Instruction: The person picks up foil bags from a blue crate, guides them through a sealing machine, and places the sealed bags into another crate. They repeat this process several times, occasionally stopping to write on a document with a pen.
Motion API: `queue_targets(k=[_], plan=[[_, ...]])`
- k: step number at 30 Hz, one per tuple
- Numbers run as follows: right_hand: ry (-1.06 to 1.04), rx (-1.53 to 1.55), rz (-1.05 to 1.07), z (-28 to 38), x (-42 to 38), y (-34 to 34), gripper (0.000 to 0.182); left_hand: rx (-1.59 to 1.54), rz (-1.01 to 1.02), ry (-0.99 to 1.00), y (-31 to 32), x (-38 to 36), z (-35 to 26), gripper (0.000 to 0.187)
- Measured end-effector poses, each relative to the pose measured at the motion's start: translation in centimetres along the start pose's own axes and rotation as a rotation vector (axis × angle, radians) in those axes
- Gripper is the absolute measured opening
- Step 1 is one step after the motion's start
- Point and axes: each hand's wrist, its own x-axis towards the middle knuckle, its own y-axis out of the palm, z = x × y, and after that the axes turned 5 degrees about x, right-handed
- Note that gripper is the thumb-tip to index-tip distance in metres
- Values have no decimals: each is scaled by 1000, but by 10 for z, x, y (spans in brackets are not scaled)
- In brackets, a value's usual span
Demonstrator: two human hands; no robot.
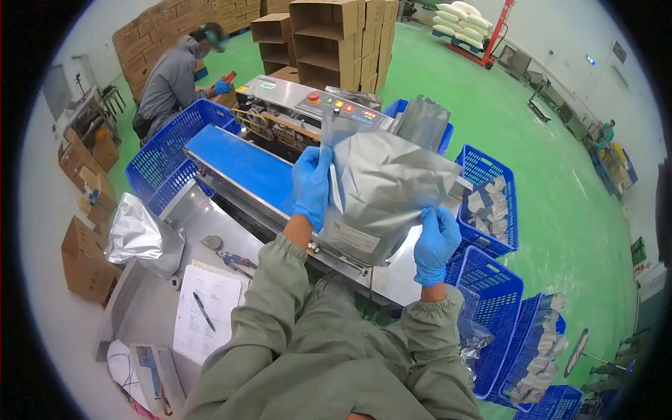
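Observation:
A filled silver foil bag (385, 185) with a white label low on its front is held up before me, tilted, over the sealing machine. My left hand (312, 183), in a blue glove, pinches the bag's left edge. My right hand (437, 243), gloved the same way, grips its lower right edge. Just behind the bag stands the sealing machine (280, 91), with a red button and lit displays on top. Its blue conveyor belt (241, 164) runs to the left of my left hand. Part of the machine is hidden behind the bag.
Left, a steel table (203, 227) carries another foil bag (143, 234), papers (206, 304) with a pen, and pliers (234, 260). Blue crates (507, 245) line the right, some with foil packets. Beyond the machine, a co-worker (175, 77) bends near stacked cartons (336, 42).

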Motion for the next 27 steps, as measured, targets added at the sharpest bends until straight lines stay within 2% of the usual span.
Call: queue_targets(k=[1,3,5,8,11,13,15,18,20,21,23,24,27], plan=[[1,-2,-6,-2,1,-1,9,12,-18,25,4,10,11,18],[166,153,-50,-12,3,-3,13,44,-18,33,17,22,17,21],[214,163,-90,-26,5,-5,16,157,99,-207,24,30,26,24],[307,211,-109,-55,1,-14,18,268,126,-175,27,28,52,27],[406,110,-28,-80,-17,-23,20,469,184,-150,6,25,93,28],[475,129,3,-85,-29,-18,21,550,223,-332,-6,21,103,30],[514,103,-18,-86,-32,-9,21,631,220,-313,-13,27,116,29],[573,230,-10,-87,-30,5,22,731,229,-290,-21,42,124,29],[530,106,89,-96,-26,12,23,772,271,-216,-30,56,123,26],[538,115,76,-108,-26,17,23,784,283,-213,-34,61,123,26],[603,154,200,-134,-24,28,23,798,297,-204,-45,75,121,27],[675,125,232,-99,-13,33,23,829,311,-185,-52,82,121,29],[719,175,298,-127,-15,60,24,829,301,-214,-78,101,121,30]])
